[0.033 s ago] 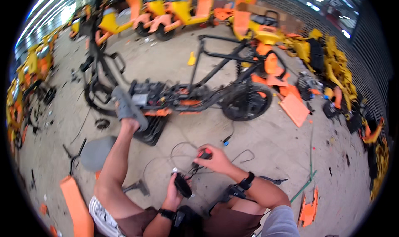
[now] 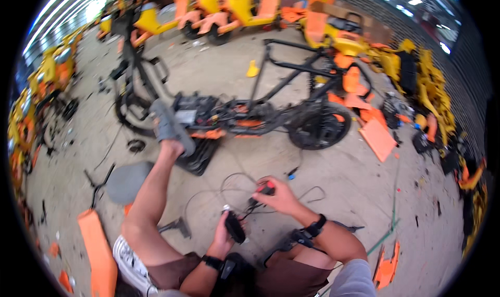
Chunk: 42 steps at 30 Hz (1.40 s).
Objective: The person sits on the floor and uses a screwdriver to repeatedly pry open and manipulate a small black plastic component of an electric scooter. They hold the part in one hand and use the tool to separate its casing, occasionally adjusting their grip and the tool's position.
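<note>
My left hand [image 2: 223, 237] is closed round a black oval part [image 2: 235, 226] with a small light-coloured tip at its top. My right hand [image 2: 284, 197], just right of it and a little farther out, grips a red-and-black hand tool [image 2: 266, 188]. Blur hides the tool's exact kind. Its dark lower end points toward the oval part; whether they touch I cannot tell. Thin black cables [image 2: 225, 185] loop over the floor by both hands. Beyond them stands a stripped black scooter frame [image 2: 281, 91], and my sandalled foot [image 2: 174, 127] is raised against its lower left part.
A grey seat [image 2: 127, 182] and an orange panel [image 2: 96, 250] lie at left. Orange panels [image 2: 377, 139] and a yellow parts pile [image 2: 427, 78] are at right. Yellow-orange scooters [image 2: 229, 10] stand at the back. A black tool-like piece [image 2: 177, 226] lies near my leg.
The whole view has shifted, so the scene sits slightly farther right in the picture. Both hands keep their holds; the tool looks slightly more tilted.
</note>
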Motion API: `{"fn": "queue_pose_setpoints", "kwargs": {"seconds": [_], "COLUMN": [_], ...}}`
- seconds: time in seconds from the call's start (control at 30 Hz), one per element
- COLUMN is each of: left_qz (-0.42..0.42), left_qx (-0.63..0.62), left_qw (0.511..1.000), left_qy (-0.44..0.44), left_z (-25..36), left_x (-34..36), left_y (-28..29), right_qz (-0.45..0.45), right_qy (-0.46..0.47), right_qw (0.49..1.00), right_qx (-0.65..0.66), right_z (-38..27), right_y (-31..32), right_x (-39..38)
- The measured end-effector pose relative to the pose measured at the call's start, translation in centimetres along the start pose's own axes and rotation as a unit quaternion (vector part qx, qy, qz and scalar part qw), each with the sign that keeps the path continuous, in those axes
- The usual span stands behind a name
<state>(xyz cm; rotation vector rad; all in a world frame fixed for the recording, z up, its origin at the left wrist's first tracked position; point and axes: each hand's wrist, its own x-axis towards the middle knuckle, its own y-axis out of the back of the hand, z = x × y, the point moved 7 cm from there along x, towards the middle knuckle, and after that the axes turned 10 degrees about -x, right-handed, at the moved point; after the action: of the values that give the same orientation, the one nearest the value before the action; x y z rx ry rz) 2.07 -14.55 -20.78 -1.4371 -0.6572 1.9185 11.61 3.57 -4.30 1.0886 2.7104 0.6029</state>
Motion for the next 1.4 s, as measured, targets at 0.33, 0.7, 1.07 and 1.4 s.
{"fn": "queue_pose_setpoints", "kwargs": {"seconds": [0.33, 0.7, 1.07, 1.4], "left_qz": [0.021, -0.034, -0.023, -0.088], "left_qx": [0.015, 0.000, -0.021, -0.098], "left_qw": [1.000, 0.999, 0.999, 0.988], "left_qy": [0.003, -0.015, -0.028, -0.084], "left_z": [-0.2, -0.2, 0.3, 1.9], "left_x": [-0.1, 0.0, -0.2, -0.6], "left_y": [1.0, -0.2, -0.3, -2.0], "right_qz": [0.026, 0.001, -0.009, 0.032], "right_qy": [-0.034, 0.008, -0.035, -0.034], "right_qw": [0.999, 0.999, 0.997, 0.995], "right_qx": [0.024, 0.031, 0.065, 0.089], "right_z": [-0.9, -0.9, -1.3, -2.6], "right_y": [1.0, 0.0, -0.4, 0.8], "right_x": [-0.4, -0.4, -0.7, -1.2]}}
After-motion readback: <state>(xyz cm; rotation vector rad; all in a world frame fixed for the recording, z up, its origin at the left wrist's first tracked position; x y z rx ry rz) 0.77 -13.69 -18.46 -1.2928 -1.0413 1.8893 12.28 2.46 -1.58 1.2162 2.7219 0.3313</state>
